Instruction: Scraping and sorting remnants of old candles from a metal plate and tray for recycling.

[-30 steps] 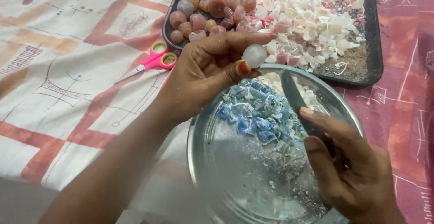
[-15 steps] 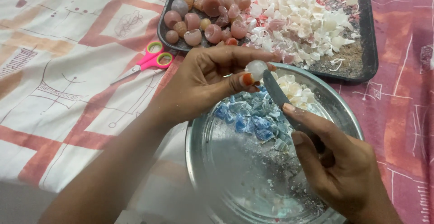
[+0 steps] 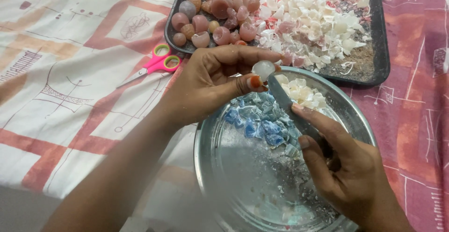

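Left hand (image 3: 210,84) clenched on a small pale round piece (image 3: 263,68), pinched between thumb and fingertips above the steel bowl (image 3: 360,119). Right hand (image 3: 346,176) closed around a knife (image 3: 285,103); blade slanted up-left, tip touching the piece's lower right side. Blue chips (image 3: 262,124) directly beneath.

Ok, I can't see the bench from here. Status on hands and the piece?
Left hand pinching small pale round shell. Right hand gripping knife, tip at shell. Both over steel bowl. Nothing in the way.
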